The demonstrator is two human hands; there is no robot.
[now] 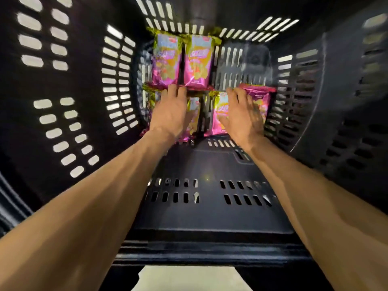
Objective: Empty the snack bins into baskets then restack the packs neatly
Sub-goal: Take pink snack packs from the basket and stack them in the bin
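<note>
Deep inside the black slotted basket [117,80], seen from my head camera, both my bare forearms reach toward the far end, where the pink snack packs lie. My left hand [171,114] rests flat on the near left pack [194,116]. Its fingers are straight, and their tips touch the lower edges of the far left pack [165,61] and the far right pack [198,61], which lie side by side. My right hand [241,118] lies flat, fingers spread, on the near right pack [262,99], beside the right wall. Neither hand grips anything.
</note>
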